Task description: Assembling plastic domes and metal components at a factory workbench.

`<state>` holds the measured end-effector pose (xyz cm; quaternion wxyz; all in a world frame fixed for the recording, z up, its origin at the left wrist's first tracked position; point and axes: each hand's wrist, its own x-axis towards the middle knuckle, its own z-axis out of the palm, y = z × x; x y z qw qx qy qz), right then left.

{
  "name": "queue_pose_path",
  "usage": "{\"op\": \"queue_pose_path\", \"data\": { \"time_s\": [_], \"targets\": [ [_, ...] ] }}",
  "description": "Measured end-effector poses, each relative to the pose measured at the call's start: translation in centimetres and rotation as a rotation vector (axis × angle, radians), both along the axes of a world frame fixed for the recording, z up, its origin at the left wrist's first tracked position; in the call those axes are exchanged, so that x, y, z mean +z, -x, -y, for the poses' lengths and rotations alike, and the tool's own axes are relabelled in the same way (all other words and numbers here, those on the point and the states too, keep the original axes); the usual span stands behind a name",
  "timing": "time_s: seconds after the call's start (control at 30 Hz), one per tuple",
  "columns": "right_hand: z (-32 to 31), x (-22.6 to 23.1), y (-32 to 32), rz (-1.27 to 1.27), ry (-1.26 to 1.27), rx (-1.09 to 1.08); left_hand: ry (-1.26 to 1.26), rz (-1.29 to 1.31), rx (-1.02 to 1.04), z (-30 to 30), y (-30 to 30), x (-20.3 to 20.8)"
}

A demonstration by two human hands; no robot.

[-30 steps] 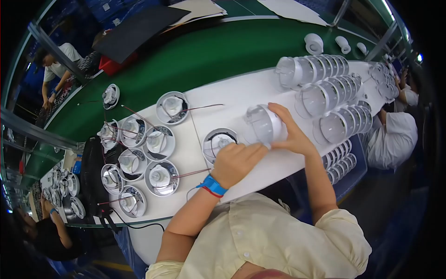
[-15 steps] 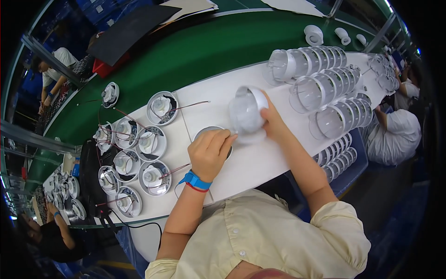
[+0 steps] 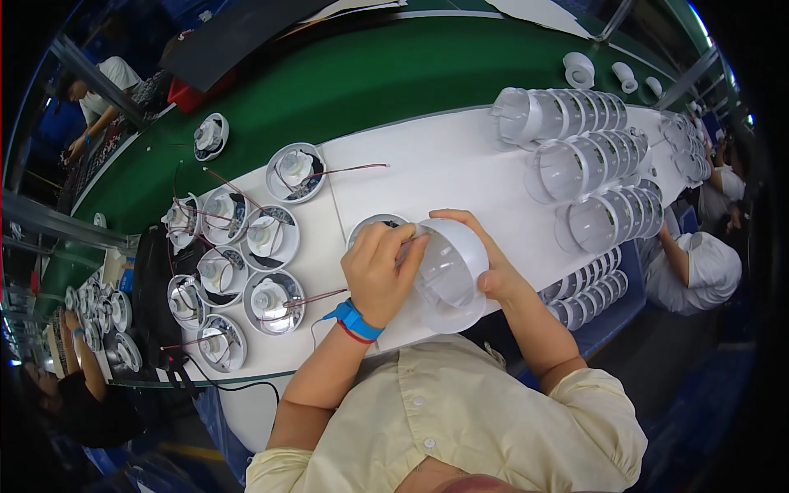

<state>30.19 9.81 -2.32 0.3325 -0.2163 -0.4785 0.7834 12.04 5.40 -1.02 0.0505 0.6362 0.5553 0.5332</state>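
Clasped by its white wall in the right grip [image 3: 503, 278], a cup-shaped lamp cover [image 3: 449, 279] is being held over the near edge of the tabletop [image 3: 427, 181]. Its clear side is facing left, toward the left grip [image 3: 376, 267], its white wall is facing right, and its long axis appears to be running tilted, roughly crosswise. Left fingertips [image 3: 418, 245] are being pinched together at the cover's left edge; whether anything is being grasped there cannot be told. Behind them, a round lamp base [image 3: 374, 219] is being partly hidden. Rows of stacked covers [image 3: 585, 164] are lying at right.
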Motion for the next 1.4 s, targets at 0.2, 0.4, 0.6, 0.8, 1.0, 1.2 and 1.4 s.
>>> {"op": "queue_pose_path", "data": {
  "time_s": [0.2,0.4,0.6,0.8,1.0,1.2,1.4],
  "targets": [
    [0.0,0.3,0.0,0.081,-0.108,-0.017,-0.047,-0.040,0.030,0.3,0.1,-0.3],
    [0.3,1.5,0.1,0.006,0.045,0.016,-0.108,-0.040,0.041,0.4,-0.2,-0.7],
    [0.3,0.6,-0.4,0.034,-0.002,0.016,-0.056,0.023,0.008,0.4,-0.3,-0.5],
    [0.2,0.6,-0.3,0.106,-0.065,0.008,-0.132,-0.089,-0.005,0.3,-0.2,-0.7],
    [0.1,2.0,-0.8,0.181,-0.137,0.044,-0.126,-0.145,-0.037,1.2,0.4,0.0],
    [-0.6,2.4,-2.5,0.449,-0.282,-0.150,0.045,-0.029,0.169,3.4,4.0,-2.1],
    [0.1,0.2,-1.4,0.604,-0.499,-0.318,0.722,0.559,-0.265,4.2,5.5,-4.6]
  ]
}}
